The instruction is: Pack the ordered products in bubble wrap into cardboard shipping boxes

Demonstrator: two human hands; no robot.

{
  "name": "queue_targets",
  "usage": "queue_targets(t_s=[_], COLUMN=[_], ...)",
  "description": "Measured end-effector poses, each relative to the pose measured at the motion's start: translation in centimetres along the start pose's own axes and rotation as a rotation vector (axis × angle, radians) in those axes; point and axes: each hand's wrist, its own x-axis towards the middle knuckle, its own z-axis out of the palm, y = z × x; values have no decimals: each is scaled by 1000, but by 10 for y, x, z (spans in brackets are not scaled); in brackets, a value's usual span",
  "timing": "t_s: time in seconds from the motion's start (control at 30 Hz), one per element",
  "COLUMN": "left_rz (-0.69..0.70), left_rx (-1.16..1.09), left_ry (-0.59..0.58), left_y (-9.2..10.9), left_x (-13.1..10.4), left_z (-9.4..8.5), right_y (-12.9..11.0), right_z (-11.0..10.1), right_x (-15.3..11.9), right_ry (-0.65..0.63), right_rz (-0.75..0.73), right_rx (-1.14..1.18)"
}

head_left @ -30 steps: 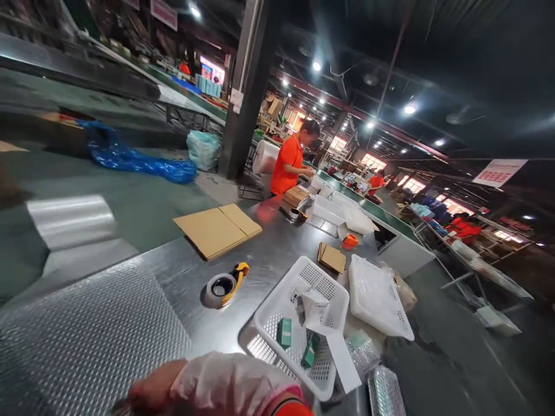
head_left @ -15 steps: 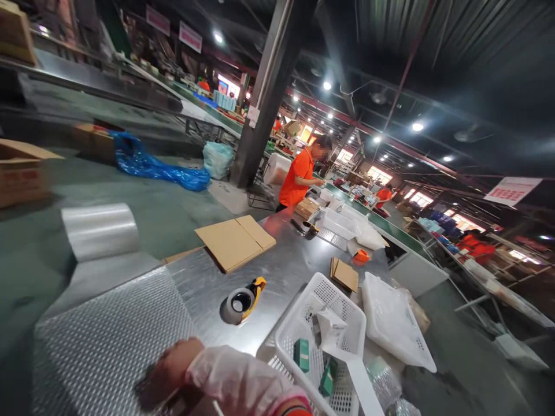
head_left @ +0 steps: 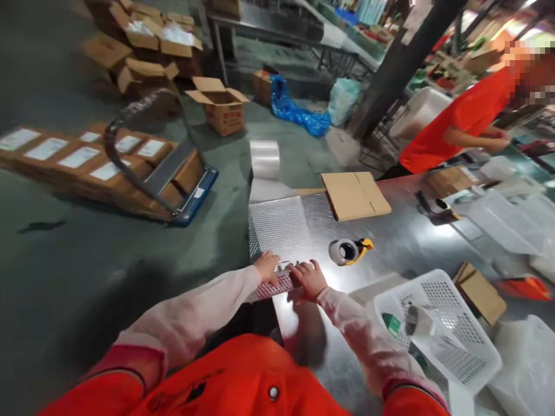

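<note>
A sheet of clear bubble wrap lies on the near left corner of the metal table, running back to its roll. Its near edge is folded over, and this strip looks reddish. My left hand grips the left part of the folded strip, fingers curled over it. Close by, my right hand holds the right part, with its fingers bent on the wrap. Whether something lies inside the fold I cannot make out. A tape dispenser with a yellow handle lies to the right beyond my hands.
Flat cardboard lies at the table's far edge. On the right is a white basket with green boxes. A trolley with cartons stands on the left floor. A co-worker in orange stands beyond the table.
The view has swung left and down. Before, one blurred hand was over the bubble wrap; now both hands are at its near edge, which is folded over.
</note>
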Motion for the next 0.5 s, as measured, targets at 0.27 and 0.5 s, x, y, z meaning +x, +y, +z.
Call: queue_targets(t_s=[0.27, 0.5], left_rz=[36, 61], left_rx=[56, 29], left_ry=[116, -42], left_y=[25, 25], left_x=[-47, -51], left_z=[15, 14], right_y=[-7, 11], right_z=[-2, -7], right_x=[25, 29], right_ry=[23, -131], right_rz=[104, 59], right_rx=[-38, 127])
